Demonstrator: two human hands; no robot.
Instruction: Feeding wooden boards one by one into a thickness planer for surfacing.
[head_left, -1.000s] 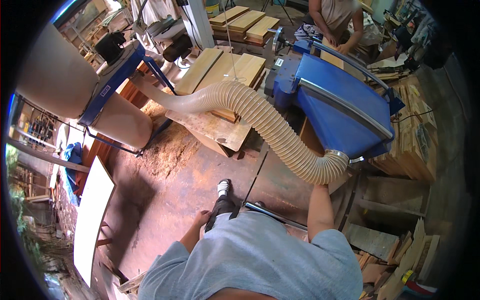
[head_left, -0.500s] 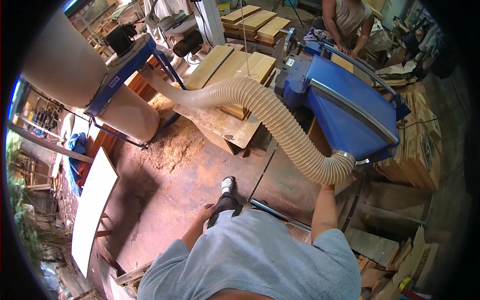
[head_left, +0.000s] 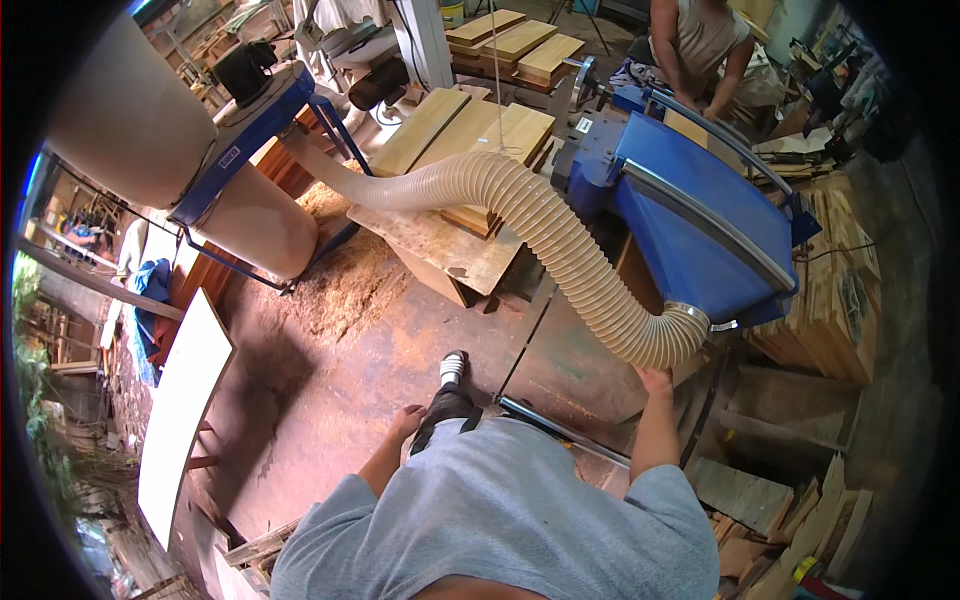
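Observation:
My right hand (head_left: pixel 655 378) is at the underside of the cream corrugated hose (head_left: pixel 575 260), its fingers partly hidden there, so its grip is unclear. The hose runs from the blue hood (head_left: pixel 705 230) of a machine to a bag dust collector (head_left: pixel 265 235) at the left, passing over stacked pale boards (head_left: pixel 420 130). My left hand (head_left: pixel 408 418) hangs beside my body with fingers slightly bent and nothing visible in it.
A co-worker (head_left: pixel 700 55) has both hands at the machine's far side. Sawdust (head_left: pixel 335 300) lies on the floor. A white panel (head_left: pixel 180 420) stands at left; board stacks (head_left: pixel 820 300) and scrap wood (head_left: pixel 800 530) are at right. A metal bar (head_left: pixel 560 435) runs near my feet.
The scene has shifted slightly right in the picture since a second ago. My right hand shows a little more below the hose. The co-worker's hands have moved slightly.

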